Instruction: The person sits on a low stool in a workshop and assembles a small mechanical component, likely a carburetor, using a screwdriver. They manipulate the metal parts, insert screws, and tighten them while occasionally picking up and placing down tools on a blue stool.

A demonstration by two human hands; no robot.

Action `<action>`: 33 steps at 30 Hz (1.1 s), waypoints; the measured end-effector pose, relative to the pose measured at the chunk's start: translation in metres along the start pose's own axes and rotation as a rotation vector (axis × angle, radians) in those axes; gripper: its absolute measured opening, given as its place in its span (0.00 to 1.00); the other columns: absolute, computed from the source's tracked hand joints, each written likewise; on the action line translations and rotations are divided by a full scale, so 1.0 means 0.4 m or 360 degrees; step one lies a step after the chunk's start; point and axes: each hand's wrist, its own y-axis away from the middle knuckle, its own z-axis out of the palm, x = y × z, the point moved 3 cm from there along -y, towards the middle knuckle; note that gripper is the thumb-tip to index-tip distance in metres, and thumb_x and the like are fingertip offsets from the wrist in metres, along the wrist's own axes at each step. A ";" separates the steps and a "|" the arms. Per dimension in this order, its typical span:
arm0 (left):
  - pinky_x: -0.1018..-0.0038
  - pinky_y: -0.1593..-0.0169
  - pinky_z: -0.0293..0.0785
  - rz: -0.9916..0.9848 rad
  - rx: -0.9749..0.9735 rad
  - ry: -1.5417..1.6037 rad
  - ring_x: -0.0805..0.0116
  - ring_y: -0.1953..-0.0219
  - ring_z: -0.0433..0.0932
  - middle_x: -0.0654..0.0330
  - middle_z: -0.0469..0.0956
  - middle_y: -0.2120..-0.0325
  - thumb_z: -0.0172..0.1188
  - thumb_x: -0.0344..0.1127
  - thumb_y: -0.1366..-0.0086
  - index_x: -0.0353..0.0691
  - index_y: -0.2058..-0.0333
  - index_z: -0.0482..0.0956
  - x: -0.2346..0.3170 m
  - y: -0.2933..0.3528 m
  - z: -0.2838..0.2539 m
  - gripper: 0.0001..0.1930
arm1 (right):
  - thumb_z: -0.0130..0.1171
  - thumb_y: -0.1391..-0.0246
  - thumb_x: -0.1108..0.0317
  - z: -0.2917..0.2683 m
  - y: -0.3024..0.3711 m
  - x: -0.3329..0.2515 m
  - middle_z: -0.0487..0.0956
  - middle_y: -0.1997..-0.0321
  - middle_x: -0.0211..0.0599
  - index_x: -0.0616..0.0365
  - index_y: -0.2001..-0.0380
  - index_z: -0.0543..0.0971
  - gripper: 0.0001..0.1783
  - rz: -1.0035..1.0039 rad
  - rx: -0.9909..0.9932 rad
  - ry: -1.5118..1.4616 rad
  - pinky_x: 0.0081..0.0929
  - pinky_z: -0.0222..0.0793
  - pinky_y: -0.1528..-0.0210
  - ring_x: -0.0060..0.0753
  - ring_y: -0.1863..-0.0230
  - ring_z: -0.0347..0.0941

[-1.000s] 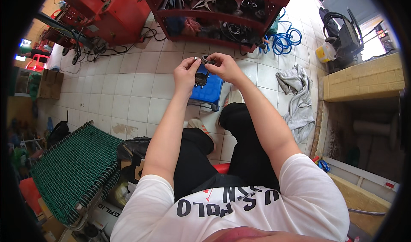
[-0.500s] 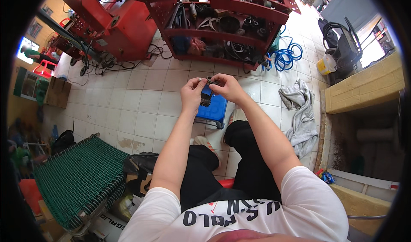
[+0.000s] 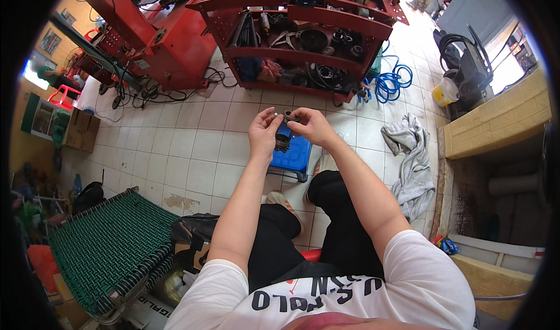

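Above the blue plastic stool (image 3: 296, 156), my two hands are close together. My right hand (image 3: 315, 127) is closed, its thumb and fingers pinching a dark ring-shaped part (image 3: 288, 115). My left hand (image 3: 262, 133) is also closed, with a small pale piece (image 3: 276, 114) showing at its fingertips; its kind is too small to make out. Just below the fingers, over the stool, is a dark metal part with a ridged edge (image 3: 282, 144). Whether it rests on the stool or hangs from my fingers I cannot tell.
Ahead stands a red tool cart (image 3: 291, 53) full of parts, beside a red machine (image 3: 169, 56). A coiled blue hose (image 3: 392, 84) and a grey cloth (image 3: 408, 161) lie on the right. A green woven folding bed (image 3: 111, 242) is at the left, below a cardboard box (image 3: 81, 129).
The view has shifted slightly, so the surroundings appear a little lower. My left fingers have shifted slightly around the small piece; the right hand still pinches the ring.
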 end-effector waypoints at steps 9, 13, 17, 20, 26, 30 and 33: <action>0.80 0.52 0.76 0.0024 0.0013 0.0016 0.75 0.57 0.79 0.59 0.81 0.59 0.69 0.26 0.35 0.33 0.46 0.74 0.007 0.004 0.005 0.21 | 0.70 0.42 0.63 -0.005 -0.007 0.019 0.80 0.72 0.30 0.66 0.55 0.80 0.19 -0.0019 -0.0002 0.0071 0.21 0.72 0.70 0.17 0.73 0.74; 0.80 0.52 0.76 0.0038 0.0008 -0.0007 0.75 0.57 0.79 0.59 0.81 0.59 0.68 0.26 0.35 0.33 0.46 0.74 0.009 0.007 0.009 0.20 | 0.70 0.41 0.63 -0.002 -0.003 0.020 0.80 0.72 0.29 0.66 0.56 0.80 0.18 0.0005 -0.0002 0.0003 0.21 0.72 0.70 0.18 0.73 0.75; 0.80 0.51 0.76 0.0076 -0.0006 -0.0067 0.75 0.57 0.79 0.60 0.81 0.59 0.68 0.26 0.34 0.33 0.46 0.73 0.005 0.004 0.004 0.20 | 0.69 0.41 0.63 -0.002 -0.001 0.020 0.80 0.71 0.29 0.66 0.56 0.80 0.18 0.0003 0.0004 -0.0019 0.21 0.73 0.70 0.18 0.73 0.75; 0.80 0.52 0.78 0.0108 -0.0015 -0.0110 0.76 0.57 0.79 0.60 0.81 0.59 0.68 0.25 0.34 0.34 0.46 0.73 0.002 0.000 -0.001 0.19 | 0.69 0.41 0.63 -0.001 0.000 0.016 0.80 0.71 0.29 0.65 0.56 0.80 0.17 0.0007 -0.0002 -0.0021 0.21 0.73 0.69 0.18 0.73 0.75; 0.80 0.52 0.78 0.0116 -0.0034 -0.0138 0.76 0.58 0.79 0.61 0.80 0.60 0.68 0.25 0.34 0.34 0.48 0.73 0.005 0.004 0.003 0.18 | 0.69 0.41 0.64 -0.003 0.005 0.008 0.81 0.70 0.29 0.65 0.57 0.80 0.16 0.0007 0.0005 -0.0004 0.21 0.73 0.69 0.18 0.72 0.76; 0.81 0.52 0.77 0.0125 -0.0047 -0.0149 0.76 0.58 0.80 0.61 0.81 0.60 0.67 0.25 0.34 0.35 0.49 0.74 0.001 0.003 0.001 0.17 | 0.69 0.41 0.63 -0.005 0.008 0.005 0.81 0.69 0.30 0.65 0.57 0.80 0.16 -0.0007 -0.0004 0.0042 0.21 0.74 0.68 0.18 0.71 0.76; 0.81 0.52 0.77 0.0138 -0.0038 -0.0162 0.76 0.58 0.80 0.61 0.81 0.60 0.67 0.25 0.34 0.35 0.49 0.74 -0.001 0.002 -0.001 0.17 | 0.69 0.41 0.63 -0.003 0.010 -0.001 0.81 0.68 0.30 0.65 0.57 0.80 0.16 0.0013 -0.0009 0.0044 0.21 0.75 0.67 0.18 0.70 0.76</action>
